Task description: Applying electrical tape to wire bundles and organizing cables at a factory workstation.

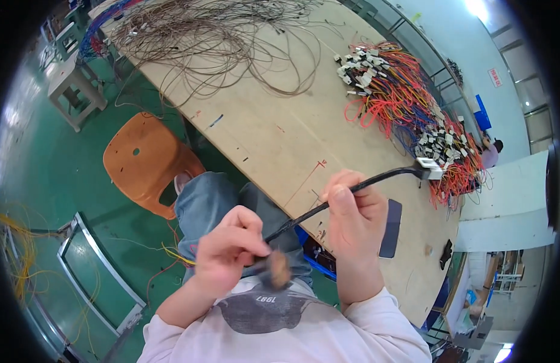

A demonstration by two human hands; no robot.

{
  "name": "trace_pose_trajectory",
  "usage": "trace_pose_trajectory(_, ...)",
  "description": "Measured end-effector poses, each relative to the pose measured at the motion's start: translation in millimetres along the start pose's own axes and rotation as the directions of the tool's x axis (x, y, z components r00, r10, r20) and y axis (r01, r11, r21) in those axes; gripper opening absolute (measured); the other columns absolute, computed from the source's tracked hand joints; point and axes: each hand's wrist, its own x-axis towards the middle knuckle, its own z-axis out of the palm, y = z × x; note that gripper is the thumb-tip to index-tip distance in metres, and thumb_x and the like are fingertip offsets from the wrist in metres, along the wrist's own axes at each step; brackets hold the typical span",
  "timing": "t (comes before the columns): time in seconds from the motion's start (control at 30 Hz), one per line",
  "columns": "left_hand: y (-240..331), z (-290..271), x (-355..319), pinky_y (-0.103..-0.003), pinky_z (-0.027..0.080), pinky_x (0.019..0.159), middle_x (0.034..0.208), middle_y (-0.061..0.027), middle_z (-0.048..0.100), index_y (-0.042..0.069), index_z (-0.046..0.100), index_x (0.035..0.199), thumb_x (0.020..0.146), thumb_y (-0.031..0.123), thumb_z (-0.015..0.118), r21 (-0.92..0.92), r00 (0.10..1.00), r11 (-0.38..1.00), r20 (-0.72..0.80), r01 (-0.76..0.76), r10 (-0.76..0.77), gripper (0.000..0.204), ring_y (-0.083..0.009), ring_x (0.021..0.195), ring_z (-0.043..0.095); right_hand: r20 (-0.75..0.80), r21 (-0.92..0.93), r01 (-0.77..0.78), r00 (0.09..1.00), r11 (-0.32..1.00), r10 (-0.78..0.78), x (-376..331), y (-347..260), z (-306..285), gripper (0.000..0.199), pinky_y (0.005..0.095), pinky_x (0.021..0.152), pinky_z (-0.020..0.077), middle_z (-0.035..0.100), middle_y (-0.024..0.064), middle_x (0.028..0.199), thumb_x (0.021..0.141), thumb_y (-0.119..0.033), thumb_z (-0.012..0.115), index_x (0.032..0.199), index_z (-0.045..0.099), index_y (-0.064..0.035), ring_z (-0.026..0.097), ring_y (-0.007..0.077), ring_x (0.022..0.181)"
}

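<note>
A black-wrapped wire harness (310, 213) runs slantwise between my two hands, its white connector (429, 169) sticking out beyond my right hand over the table. My right hand (355, 212) is closed, with thumb and fingers pinching the harness near its middle. Lower down, the fingers of my left hand (228, 248) are bent together at the near end of the harness. Just beside them is a motion-smeared black and brown round thing (279, 270), which looks like a roll of black tape. My left fingertips are partly hidden.
On the wooden table (274, 133) lie heaped brown wires (213, 42) at the far left and bundled red and orange harnesses with white connectors (407, 97) at the right. A dark phone-like slab (390, 230) lies beside my right hand. An orange stool (138, 157) stands left of my legs.
</note>
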Motion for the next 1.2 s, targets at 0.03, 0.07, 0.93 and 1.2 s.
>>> trace_pose_trajectory(0.03,0,-1,-2,-0.017,0.032,0.048,0.089,-0.0068,0.040,0.007,0.051,0.099,0.066,0.024,0.075,0.306,0.997,0.950,0.057,-0.067,0.052,0.045,-0.0065,0.061,0.036,0.027,0.001,0.049,0.998,0.999,-0.049,1,1,1,0.010,0.0158,0.048,0.0238,0.046,-0.0012,0.071,0.082,-0.002,0.052,0.072,0.050,-0.0014,0.035,0.0008,0.057)
trace_pose_trajectory(0.07,2,12,2,-0.018,0.032,0.046,0.086,-0.0046,0.040,0.006,0.047,0.105,0.061,0.016,0.078,0.400,0.997,0.915,-0.038,-0.041,0.061,0.054,-0.0062,0.059,0.036,0.009,-0.013,0.026,1.000,1.000,-0.026,0,-1,1,0.011,0.0163,0.049,0.0243,0.046,-0.0003,0.070,0.082,-0.001,0.052,0.071,0.050,-0.0016,0.036,0.0017,0.058)
trace_pose_trajectory(0.93,36,6,21,-0.018,0.037,0.059,0.080,-0.0024,0.053,-0.004,0.057,0.081,0.079,0.004,0.059,0.106,0.900,0.894,-0.055,0.435,-0.432,0.008,-0.0051,0.068,0.048,0.069,-0.177,-0.112,0.990,0.978,0.126,28,5,18,0.016,0.0174,0.050,0.0285,0.054,0.0001,0.067,0.084,-0.014,0.057,0.083,0.058,0.0016,0.039,0.0031,0.056)
trace_pose_trajectory(1.2,35,1,5,-0.016,0.033,0.053,0.073,0.0012,0.049,-0.002,0.058,0.080,0.081,0.004,0.057,0.298,0.858,0.907,-0.500,0.297,-0.117,0.006,-0.0027,0.063,0.043,0.340,-0.250,0.067,0.940,0.966,0.023,-27,55,50,0.027,0.0348,0.065,0.0378,0.054,0.0062,0.073,0.073,-0.021,0.064,0.091,0.052,-0.0043,0.052,0.0239,0.072)
